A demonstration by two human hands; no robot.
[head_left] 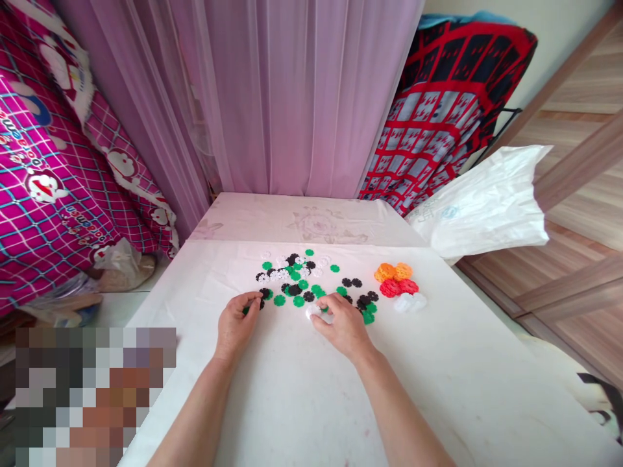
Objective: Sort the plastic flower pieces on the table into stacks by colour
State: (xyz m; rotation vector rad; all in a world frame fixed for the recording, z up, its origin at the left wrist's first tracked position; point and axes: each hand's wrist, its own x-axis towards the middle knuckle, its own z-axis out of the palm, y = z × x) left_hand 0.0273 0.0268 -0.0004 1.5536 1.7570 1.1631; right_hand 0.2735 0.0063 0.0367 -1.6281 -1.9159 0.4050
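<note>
My right hand [344,322] pinches white notched plastic discs [312,312] between thumb and fingers, just above the table. To the left, my left hand [238,319] has its fingers curled with thumb and forefinger close together. Black discs [265,293] lie at its fingertips, and a bit of green shows under the fingers. What it grips, if anything, is hidden. Beyond both hands spreads a loose scatter of green discs [279,300], black discs [294,290] and pale white discs [283,274], some overlapping. More black and green pieces [368,318] lie right of my right hand.
Sorted piles stand at the right: orange discs [385,272], red discs [389,288] and white discs [410,301]. A white plastic bag [491,201] sits at the right edge of the white-covered table [296,402]. Purple curtains [302,97] hang behind the far edge.
</note>
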